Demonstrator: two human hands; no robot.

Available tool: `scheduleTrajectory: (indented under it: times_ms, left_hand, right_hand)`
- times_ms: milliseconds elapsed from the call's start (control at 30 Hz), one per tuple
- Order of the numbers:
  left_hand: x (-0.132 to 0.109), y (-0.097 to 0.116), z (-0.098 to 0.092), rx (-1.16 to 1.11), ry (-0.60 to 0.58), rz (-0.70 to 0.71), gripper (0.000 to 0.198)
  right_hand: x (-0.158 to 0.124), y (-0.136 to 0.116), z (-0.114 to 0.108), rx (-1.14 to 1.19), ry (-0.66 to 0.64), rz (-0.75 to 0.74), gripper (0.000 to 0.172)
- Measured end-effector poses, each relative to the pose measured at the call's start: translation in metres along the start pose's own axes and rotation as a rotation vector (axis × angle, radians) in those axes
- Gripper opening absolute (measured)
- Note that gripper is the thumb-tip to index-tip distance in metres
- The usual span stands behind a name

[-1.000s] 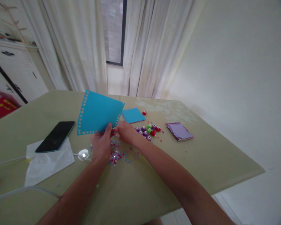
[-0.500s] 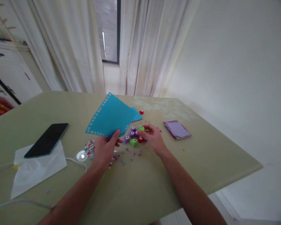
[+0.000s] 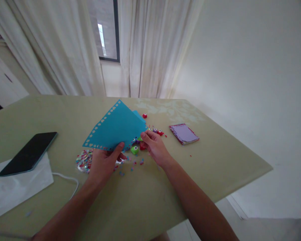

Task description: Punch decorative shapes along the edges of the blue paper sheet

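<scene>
A sheet of blue paper (image 3: 116,125) is pinched in my left hand (image 3: 105,162), thumb on top. Small shaped holes line its left and lower edges. My right hand (image 3: 154,147) is closed at the sheet's right corner, around a small green paper punch (image 3: 139,138) mostly hidden by the fingers. Below the sheet sit more small eyed punches, among them a green one (image 3: 134,150) and a red one (image 3: 142,146). A lone red punch (image 3: 144,115) stands farther back, beside another blue sheet (image 3: 138,115) partly covered by the first.
Colourful paper bits (image 3: 84,160) lie in a clear container by my left hand, with loose bits scattered nearby. A stack of paper squares (image 3: 184,134) rests at right. At left, a phone (image 3: 28,154) lies on a white sheet (image 3: 25,190), near a white cable (image 3: 74,180).
The view has shifted right, so the table things appear farther left. The blue sheet's right corner now meets my right hand, whose fingers cover more of the green punch.
</scene>
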State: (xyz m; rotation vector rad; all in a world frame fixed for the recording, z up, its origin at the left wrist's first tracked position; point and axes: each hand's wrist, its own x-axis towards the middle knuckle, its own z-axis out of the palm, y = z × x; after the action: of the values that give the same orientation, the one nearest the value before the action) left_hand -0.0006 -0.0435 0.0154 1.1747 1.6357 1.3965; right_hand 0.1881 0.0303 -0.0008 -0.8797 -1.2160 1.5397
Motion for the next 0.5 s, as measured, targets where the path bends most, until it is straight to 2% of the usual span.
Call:
scheduleTrajectory:
  times_ms: [100, 500]
  left_hand:
    - [0.0011, -0.0016, -0.0028, 0.016, 0.025, -0.014, 0.042]
    - [-0.0003, 0.0002, 0.0012, -0.024, -0.002, -0.022, 0.038]
  right_hand:
    - [0.0006, 0.0010, -0.0005, 0.009, -0.018, -0.026, 0.048]
    - [0.0013, 0.0001, -0.0023, -0.026, -0.010, -0.032, 0.045]
